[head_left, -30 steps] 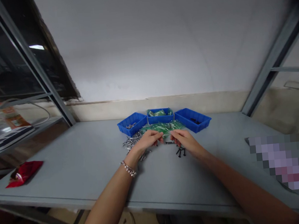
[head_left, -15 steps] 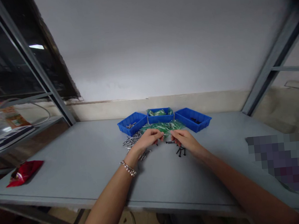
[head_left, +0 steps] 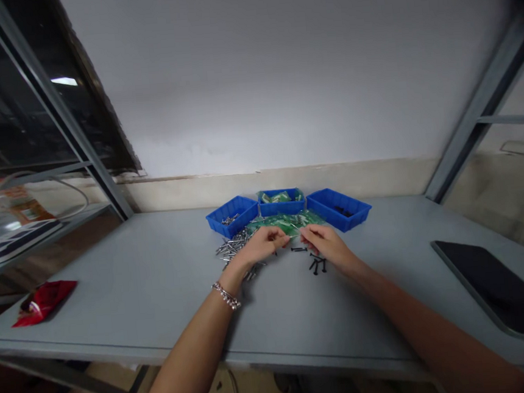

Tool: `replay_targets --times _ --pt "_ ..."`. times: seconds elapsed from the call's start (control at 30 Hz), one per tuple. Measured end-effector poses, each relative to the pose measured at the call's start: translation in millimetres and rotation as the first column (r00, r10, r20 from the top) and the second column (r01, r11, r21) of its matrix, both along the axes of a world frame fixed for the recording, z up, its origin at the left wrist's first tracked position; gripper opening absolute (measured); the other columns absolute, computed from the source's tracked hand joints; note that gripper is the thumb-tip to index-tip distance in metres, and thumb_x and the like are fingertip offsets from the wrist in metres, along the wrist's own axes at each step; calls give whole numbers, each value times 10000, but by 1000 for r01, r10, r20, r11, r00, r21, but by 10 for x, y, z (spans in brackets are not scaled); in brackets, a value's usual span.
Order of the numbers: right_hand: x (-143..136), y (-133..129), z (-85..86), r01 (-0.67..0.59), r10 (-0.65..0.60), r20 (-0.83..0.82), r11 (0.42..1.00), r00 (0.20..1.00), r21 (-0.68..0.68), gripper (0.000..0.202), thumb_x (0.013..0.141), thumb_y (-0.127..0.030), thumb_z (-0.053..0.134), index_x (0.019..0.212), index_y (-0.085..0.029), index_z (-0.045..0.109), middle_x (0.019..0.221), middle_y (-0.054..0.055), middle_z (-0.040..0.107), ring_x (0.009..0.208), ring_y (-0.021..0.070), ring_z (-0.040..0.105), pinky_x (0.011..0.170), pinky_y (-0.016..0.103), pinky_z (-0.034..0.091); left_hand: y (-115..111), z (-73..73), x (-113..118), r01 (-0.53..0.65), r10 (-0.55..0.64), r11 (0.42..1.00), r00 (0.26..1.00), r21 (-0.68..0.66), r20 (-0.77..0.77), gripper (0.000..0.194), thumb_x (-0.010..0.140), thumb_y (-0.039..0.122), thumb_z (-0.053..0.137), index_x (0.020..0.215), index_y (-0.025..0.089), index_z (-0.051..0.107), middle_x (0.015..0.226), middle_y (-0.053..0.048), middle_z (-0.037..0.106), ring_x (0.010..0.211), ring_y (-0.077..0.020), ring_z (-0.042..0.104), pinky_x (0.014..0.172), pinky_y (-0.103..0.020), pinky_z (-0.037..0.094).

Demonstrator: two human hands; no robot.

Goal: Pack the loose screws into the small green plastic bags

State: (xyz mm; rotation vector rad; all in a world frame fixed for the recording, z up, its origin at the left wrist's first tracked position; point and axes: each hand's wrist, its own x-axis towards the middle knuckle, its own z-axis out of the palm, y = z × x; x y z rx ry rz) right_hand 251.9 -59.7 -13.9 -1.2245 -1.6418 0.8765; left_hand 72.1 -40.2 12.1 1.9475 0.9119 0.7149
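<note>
My left hand (head_left: pixel 259 246) and my right hand (head_left: pixel 325 243) meet over the grey table (head_left: pixel 136 281), fingertips pinched together on a small green packet (head_left: pixel 294 233). More green packets (head_left: pixel 287 222) lie in a pile just behind my hands. Several silver screws (head_left: pixel 231 246) are scattered to the left of my left hand. A few black screws (head_left: pixel 316 266) lie under my right wrist. A bracelet is on my left wrist.
Three blue bins stand at the back: the left bin (head_left: pixel 231 215) with silver screws, the middle bin (head_left: pixel 281 201) with green packets, the right bin (head_left: pixel 339 209) with dark pieces. A red wrapper (head_left: pixel 43 300) lies far left. A dark tablet (head_left: pixel 499 290) lies at the right.
Both hands stay almost in place with the packet between them, shifting slightly away from me. The tablet at the right is now plainly visible.
</note>
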Motion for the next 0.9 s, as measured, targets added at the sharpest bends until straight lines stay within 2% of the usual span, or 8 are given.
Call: replay_targets --times 0.13,0.33,0.5,0.57,0.7,0.8,0.83,0.9 --pt "-7 -10 9 -72 71 62 997 996 24 321 797 -439 410 616 -184 482 541 -22 418 469 97 368 439 235 279 -7 42 -14 -84 82 993 996 85 27 262 806 333 479 657 125 536 548 24 438 527 -82 380 504 -211 300" --pt "17 -34 75 -23 21 41 999 999 48 327 817 -433 383 620 -187 470 557 -13 427 489 101 384 453 234 301 2 19 -31 66 -55 992 994 108 -99 290 814 359 462 672 127 562 564 13 456 523 -85 381 504 -216 296" --pt "-1 -26 29 -90 86 102 995 991 41 322 806 -431 401 602 -192 469 546 -8 428 511 115 407 464 239 315 -5 44 -26 -47 50 990 999 134 -22 289 823 349 441 669 127 547 572 7 467 534 -90 391 515 -213 305" --pt "-9 -19 16 -102 97 132 994 987 31 327 811 -429 392 600 -191 466 557 -6 439 524 118 421 490 244 338 -7 55 -31 -8 17 993 997 122 -75 276 815 338 453 662 129 548 569 4 474 536 -93 401 518 -213 308" --pt "125 29 86 26 -60 252 990 966 138 307 833 -400 362 670 -189 513 617 21 505 599 148 465 587 282 382 5 64 -66 40 -15 991 983 131 -182 266 798 340 474 660 133 568 563 1 494 540 -101 422 526 -220 312" --pt "413 67 197 308 -427 413 894 805 325 236 805 -358 433 789 -171 576 830 100 547 825 227 493 733 370 378 53 89 -153 -158 212 947 962 279 -174 273 792 354 474 660 140 579 579 -2 521 550 -109 435 544 -227 313" --pt "534 70 230 457 -583 444 811 681 365 250 799 -363 445 837 -164 592 927 138 530 915 276 468 744 414 367 78 102 -199 -237 306 911 937 337 -167 270 792 351 472 662 142 583 582 -3 530 552 -112 441 552 -230 314" --pt "794 55 272 702 -802 450 577 391 417 296 798 -365 447 921 -148 605 1114 205 447 1044 369 382 751 502 330 138 126 -313 -351 463 826 869 441 -175 242 793 329 474 687 147 592 610 -15 559 577 -125 471 583 -239 329"
